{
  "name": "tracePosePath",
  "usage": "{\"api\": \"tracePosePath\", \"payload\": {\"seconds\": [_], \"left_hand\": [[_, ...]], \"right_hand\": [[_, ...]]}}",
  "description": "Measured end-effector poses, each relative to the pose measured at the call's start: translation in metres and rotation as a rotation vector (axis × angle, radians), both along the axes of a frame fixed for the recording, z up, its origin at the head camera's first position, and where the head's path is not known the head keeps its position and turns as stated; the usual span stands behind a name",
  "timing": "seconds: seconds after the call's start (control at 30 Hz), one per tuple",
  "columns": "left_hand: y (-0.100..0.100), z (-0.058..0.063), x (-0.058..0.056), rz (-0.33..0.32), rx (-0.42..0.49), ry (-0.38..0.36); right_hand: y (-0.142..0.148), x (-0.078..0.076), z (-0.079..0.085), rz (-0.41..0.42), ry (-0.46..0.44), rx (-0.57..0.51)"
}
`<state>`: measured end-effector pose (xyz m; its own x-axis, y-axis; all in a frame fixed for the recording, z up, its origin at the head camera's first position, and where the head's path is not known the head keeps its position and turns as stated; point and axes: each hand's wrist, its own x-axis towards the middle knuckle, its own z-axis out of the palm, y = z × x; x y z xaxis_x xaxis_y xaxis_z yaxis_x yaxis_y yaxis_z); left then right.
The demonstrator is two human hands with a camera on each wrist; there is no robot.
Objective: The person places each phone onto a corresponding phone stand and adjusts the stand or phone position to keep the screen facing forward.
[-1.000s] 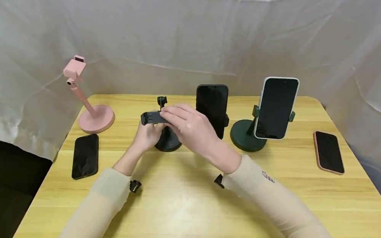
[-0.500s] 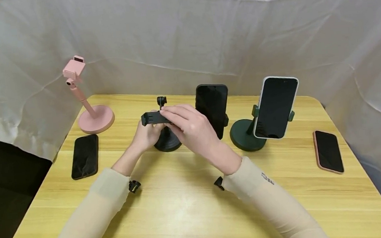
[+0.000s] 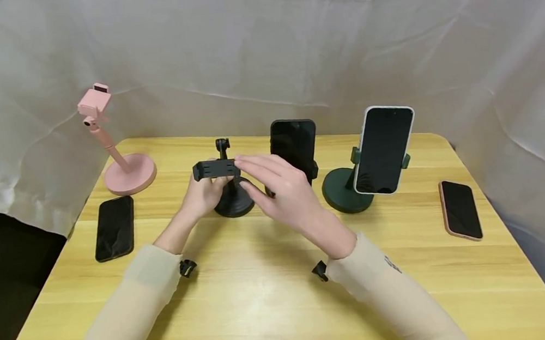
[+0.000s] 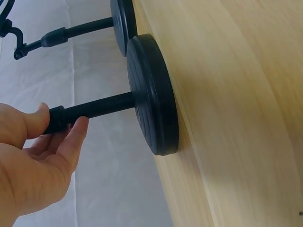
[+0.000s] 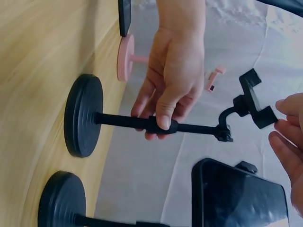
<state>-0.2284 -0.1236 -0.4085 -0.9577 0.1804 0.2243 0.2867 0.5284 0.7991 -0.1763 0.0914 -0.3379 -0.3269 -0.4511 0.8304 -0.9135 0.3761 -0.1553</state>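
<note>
A black phone stand (image 3: pixel 234 201) stands upright on its round base, its phone clamp (image 3: pixel 214 169) tipped to face upward with no phone in it. My left hand (image 3: pixel 200 195) grips the stand's pole; the left wrist view shows thumb and fingers round the thicker collar (image 4: pixel 57 119). At the clamp's right end, my right hand (image 3: pixel 285 190) has its fingers extended, fingertips right at the edge and thumb held apart below. From the right wrist, the right hand (image 5: pixel 294 132) appears beside the clamp's end (image 5: pixel 264 117). The stand's bent arm (image 5: pixel 226 116) joins pole and clamp.
Just right is another black stand holding a black phone (image 3: pixel 293 143). Beyond it, a dark green stand (image 3: pixel 346 191) bears a white-edged phone (image 3: pixel 385 151). A pink stand (image 3: pixel 130 174) and a black phone (image 3: pixel 114 228) are at left. A pink-edged phone (image 3: pixel 460 210) lies far right.
My right hand has loosened from the clamp and shifted slightly right, its thumb now spread away from the fingers. The left hand keeps its grip. The head view has turned slightly right.
</note>
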Motion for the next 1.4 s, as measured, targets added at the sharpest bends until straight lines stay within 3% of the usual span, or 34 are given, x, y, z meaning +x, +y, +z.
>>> {"api": "tracePosePath", "payload": {"seconds": [0.2,0.37,0.47,0.6,0.7,0.83,0.93,1.0,1.17,1.27,1.4], "left_hand": [[0.000,-0.001,-0.003,0.002,0.018,-0.011],[-0.001,0.001,-0.002,-0.001,0.012,-0.026],[-0.001,0.002,-0.001,-0.001,0.016,-0.042],[-0.002,0.001,-0.002,0.006,0.026,-0.046],[-0.002,0.001,-0.003,0.005,0.019,-0.051],[-0.002,-0.001,-0.003,0.002,0.000,-0.058],[-0.002,-0.001,-0.002,0.008,-0.006,-0.065],[-0.003,-0.001,-0.001,0.014,-0.008,-0.070],[-0.004,-0.001,0.001,0.019,-0.014,-0.078],[-0.003,-0.001,0.000,0.019,-0.017,-0.080],[-0.002,0.000,-0.001,0.007,-0.006,-0.083]], "right_hand": [[0.033,0.016,0.005,0.004,0.067,-0.136],[0.068,0.031,0.009,-0.074,0.160,-0.298],[0.088,0.039,0.011,-0.174,0.200,-0.423],[0.119,0.046,0.013,-0.380,0.211,-0.536],[0.143,0.052,0.012,-0.521,0.173,-0.569],[0.181,0.052,0.001,-0.650,0.098,-0.544],[0.217,0.046,-0.015,-0.748,0.001,-0.445],[0.241,0.042,-0.025,-0.828,-0.119,-0.353],[0.290,0.036,-0.038,-1.037,-0.609,-0.063],[0.318,0.029,-0.044,-1.092,-0.853,0.111],[0.351,0.017,-0.056,-1.116,-1.039,0.252]]}}
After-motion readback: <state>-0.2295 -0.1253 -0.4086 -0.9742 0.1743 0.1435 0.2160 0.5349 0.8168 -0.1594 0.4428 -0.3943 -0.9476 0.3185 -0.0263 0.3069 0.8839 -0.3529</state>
